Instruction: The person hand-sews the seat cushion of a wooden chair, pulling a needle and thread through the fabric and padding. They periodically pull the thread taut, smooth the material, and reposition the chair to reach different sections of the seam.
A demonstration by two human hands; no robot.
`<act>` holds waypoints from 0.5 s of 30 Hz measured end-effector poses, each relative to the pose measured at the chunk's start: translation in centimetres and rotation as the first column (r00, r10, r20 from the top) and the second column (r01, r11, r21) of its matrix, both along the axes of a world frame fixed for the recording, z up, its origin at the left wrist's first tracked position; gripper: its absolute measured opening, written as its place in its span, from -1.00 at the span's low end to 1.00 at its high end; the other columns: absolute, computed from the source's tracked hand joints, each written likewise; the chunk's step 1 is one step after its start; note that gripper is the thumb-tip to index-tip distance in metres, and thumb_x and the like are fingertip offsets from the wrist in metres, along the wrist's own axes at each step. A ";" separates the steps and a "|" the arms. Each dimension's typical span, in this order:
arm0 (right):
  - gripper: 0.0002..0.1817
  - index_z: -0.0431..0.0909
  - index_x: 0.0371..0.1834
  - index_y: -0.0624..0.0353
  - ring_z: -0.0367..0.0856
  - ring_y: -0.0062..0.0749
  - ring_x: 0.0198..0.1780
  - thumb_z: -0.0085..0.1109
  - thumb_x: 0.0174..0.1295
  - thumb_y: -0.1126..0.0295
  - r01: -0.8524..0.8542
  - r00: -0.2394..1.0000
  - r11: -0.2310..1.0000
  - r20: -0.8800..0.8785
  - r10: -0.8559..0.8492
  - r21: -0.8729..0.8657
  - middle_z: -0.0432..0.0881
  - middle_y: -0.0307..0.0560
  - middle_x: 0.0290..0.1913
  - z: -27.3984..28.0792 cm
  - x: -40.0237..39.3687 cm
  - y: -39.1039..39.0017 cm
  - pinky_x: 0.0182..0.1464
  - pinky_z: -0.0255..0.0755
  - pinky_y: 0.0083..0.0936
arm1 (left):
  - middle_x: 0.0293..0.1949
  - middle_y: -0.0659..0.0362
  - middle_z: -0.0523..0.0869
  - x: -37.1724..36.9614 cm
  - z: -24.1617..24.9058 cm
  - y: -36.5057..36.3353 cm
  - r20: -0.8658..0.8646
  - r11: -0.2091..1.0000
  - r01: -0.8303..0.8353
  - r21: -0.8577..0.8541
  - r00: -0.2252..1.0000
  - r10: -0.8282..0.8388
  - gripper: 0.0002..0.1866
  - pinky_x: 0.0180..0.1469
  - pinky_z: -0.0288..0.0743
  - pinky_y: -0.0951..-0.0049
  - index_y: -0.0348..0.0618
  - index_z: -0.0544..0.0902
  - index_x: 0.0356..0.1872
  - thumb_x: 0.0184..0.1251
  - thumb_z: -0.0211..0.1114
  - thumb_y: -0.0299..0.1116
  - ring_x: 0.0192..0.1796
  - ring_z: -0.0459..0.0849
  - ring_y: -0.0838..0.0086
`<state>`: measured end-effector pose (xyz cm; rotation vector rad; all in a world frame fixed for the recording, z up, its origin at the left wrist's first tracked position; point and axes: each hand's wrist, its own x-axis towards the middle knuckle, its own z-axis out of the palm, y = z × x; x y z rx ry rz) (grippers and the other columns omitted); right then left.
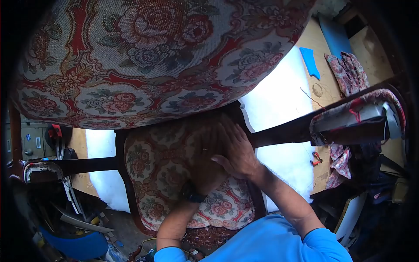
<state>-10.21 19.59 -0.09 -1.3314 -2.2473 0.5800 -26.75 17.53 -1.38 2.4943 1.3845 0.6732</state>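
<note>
A chair with dark wooden arms fills the view. My left hand [210,163] lies on the floral seat fabric [152,209], in shadow under the large floral backrest [152,56], with a dark watch [192,192] on its wrist. Pressing beside and partly over it is my right hand [238,150], its fingers stretched forward and its thumb apart. Both hands touch the fabric near the seat's rear, with no tool visible in either. The fingertips are dim in the shade.
The padded armrest [353,118] on the right has torn covering. White batting [283,96] lies on a wooden table [322,94] behind the chair, near a blue piece [309,62], floral scraps [349,74] and red-handled pliers [316,159]. A curved blue piece [76,244] is at lower left.
</note>
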 end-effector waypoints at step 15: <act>0.08 0.16 0.68 0.49 0.10 0.38 0.73 -0.04 0.53 -0.38 0.030 0.968 0.995 0.252 -0.006 -0.092 0.22 0.47 0.68 -0.6 1.3 -0.9 0.74 -0.08 0.20 | 0.58 -0.24 0.47 -1.8 -0.7 2.2 0.174 0.986 0.161 -0.048 0.973 -0.150 -0.28 0.74 0.08 -0.22 -0.48 0.47 0.50 0.41 0.33 -0.23 0.69 0.34 -0.09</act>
